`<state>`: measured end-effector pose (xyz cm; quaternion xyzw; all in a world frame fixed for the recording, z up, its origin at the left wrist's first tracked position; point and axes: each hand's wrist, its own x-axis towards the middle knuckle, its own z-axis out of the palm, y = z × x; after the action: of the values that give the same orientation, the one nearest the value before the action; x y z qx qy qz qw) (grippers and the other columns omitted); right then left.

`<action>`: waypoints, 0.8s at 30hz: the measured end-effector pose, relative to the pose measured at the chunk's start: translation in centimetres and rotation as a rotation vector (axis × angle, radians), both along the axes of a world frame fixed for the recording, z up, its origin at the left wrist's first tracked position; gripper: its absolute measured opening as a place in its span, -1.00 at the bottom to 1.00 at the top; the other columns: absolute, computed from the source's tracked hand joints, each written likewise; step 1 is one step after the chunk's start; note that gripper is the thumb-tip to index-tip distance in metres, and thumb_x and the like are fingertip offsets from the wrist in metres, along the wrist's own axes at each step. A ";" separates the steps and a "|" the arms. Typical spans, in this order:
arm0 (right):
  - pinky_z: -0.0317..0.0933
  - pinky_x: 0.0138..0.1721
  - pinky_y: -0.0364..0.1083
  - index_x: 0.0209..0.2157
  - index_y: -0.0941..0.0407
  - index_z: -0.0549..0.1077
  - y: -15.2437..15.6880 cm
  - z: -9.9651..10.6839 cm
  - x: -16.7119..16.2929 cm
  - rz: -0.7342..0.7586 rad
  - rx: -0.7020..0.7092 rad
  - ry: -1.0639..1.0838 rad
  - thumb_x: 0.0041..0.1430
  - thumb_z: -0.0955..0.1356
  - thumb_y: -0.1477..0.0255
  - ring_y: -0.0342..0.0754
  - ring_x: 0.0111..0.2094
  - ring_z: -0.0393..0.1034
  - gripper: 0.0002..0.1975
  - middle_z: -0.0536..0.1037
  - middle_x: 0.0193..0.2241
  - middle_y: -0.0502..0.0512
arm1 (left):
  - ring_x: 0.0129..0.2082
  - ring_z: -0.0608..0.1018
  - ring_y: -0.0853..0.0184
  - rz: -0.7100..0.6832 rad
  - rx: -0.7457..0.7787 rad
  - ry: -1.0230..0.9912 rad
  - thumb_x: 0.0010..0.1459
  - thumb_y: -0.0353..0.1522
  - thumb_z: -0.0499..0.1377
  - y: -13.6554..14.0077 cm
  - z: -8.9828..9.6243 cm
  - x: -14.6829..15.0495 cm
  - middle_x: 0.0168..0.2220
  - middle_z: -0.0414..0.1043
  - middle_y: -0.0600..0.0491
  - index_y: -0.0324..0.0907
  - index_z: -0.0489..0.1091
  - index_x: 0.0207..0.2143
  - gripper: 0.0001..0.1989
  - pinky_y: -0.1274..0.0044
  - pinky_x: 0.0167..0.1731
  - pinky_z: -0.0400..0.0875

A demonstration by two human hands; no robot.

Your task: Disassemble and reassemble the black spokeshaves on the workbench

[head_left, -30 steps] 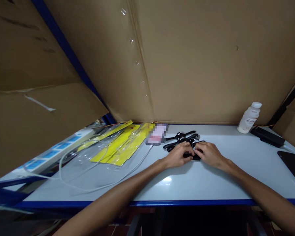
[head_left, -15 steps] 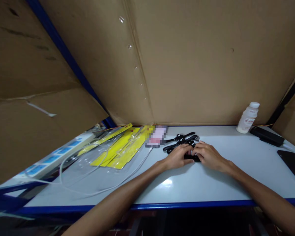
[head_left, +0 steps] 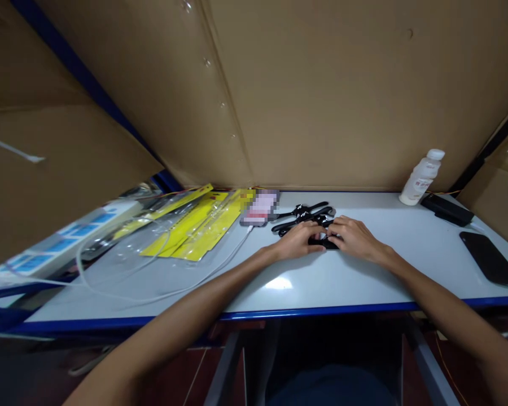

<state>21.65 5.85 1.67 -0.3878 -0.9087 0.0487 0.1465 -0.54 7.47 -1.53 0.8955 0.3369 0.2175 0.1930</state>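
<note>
**Black piece lay between two bare hands**

Bent inward, the fingers of the left hand curled over the piece, thumb along its near edge, and seemed to pinch it. The fingers of the right hand were drawn together over its other end; whether they gripped it or merely rested there could not be made out. The piece sat directly under the fingertips, its visible strip running left to right from one hand toward the other, so neither hand was clearly nearer. Its full shape was covered.

Just beyond the left hand, black strap-like pieces with glossy middles lay heaped on the white surface, their long arms slanting up to the right. Left of the heap was a phone with a blurred screen, a white cable at its near end. Farther left came yellow packaging cards in clear plastic, then a white power strip with blue sockets.

Well apart on the right were a black phone, a black case and a white-capped bottle.
</note>
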 end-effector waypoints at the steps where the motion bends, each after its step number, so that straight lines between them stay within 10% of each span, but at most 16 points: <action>1: 0.23 -0.12 -0.02 -0.23 0.08 0.59 0.0 -0.1 0.0 0.029 -0.007 0.005 0.31 0.32 0.61 0.04 -0.10 0.39 -0.78 0.58 -0.20 0.12 | -0.23 0.47 0.21 -0.002 0.001 0.003 0.19 -0.31 0.36 0.0 0.1 0.0 -0.27 0.42 0.05 -0.16 0.51 -0.09 -0.75 0.42 -0.15 0.33; 7: 0.27 -0.10 0.02 -0.46 0.10 0.57 0.3 -0.2 0.5 0.050 0.043 0.055 0.17 0.31 0.70 0.06 -0.08 0.36 -0.72 0.54 -0.16 0.14 | -0.23 0.47 0.22 -0.013 0.021 0.025 0.20 -0.32 0.36 -0.2 0.3 0.0 -0.27 0.42 0.06 -0.13 0.50 0.01 -0.67 0.42 -0.14 0.33; 24: 0.27 -0.16 0.00 -0.17 0.09 0.66 0.0 0.3 0.6 0.062 0.111 -0.026 0.22 0.28 0.70 0.08 -0.07 0.33 -0.64 0.54 -0.12 0.19 | -0.21 0.48 0.20 0.000 0.014 0.041 0.22 -0.31 0.34 -0.2 0.2 -0.2 -0.27 0.43 0.04 -0.14 0.51 0.04 -0.66 0.39 -0.13 0.35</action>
<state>22.25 5.82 2.01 -0.3513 -0.9234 -0.0022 0.1544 -0.70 7.31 -1.38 0.9010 0.3394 0.2015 0.1800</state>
